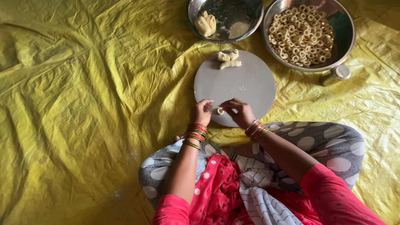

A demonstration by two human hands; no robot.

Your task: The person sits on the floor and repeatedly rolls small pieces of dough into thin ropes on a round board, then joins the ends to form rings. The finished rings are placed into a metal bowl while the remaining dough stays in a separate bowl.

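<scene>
A round grey board (246, 83) lies on the yellow sheet in front of my crossed legs. My left hand (201, 112) and my right hand (238, 111) meet at its near edge, fingertips pinching a small piece of dough (220, 111) between them. Two pale dough lumps (228, 59) rest at the board's far edge. Both wrists carry red and green bangles.
A steel bowl (239, 16) with a dough lump (205, 23) and flour stands behind the board. To its right a larger steel bowl (346, 37) holds several small dough rings (301, 35). A small steel cup (341, 72) sits beside it. Wrinkled yellow sheet (83, 104) covers the floor.
</scene>
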